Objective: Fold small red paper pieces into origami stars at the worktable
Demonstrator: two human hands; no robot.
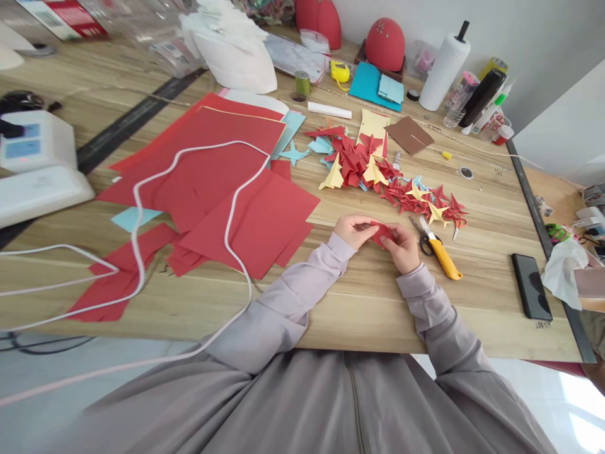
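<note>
Between my two hands is a small piece of red paper [382, 232], held just above the table near its middle. My left hand [353, 231] pinches its left edge with thumb and fingers. On the other side, my right hand [403, 247] grips it the same way. Part of the paper hides behind the fingers. Right of my right hand lie black-handled scissors [426, 246] and a yellow utility knife [445, 257]. Beyond my hands spreads a pile of folded paper shapes [352, 161], mostly red, some yellow and light blue.
Large red paper sheets [255, 221] cover the left of the table, a white cable [231, 214] looping over them. A black phone [531, 287] lies at the right edge. At the back stand a white bottle [444, 72], a yellow tape measure [339, 72] and a red dome [385, 44].
</note>
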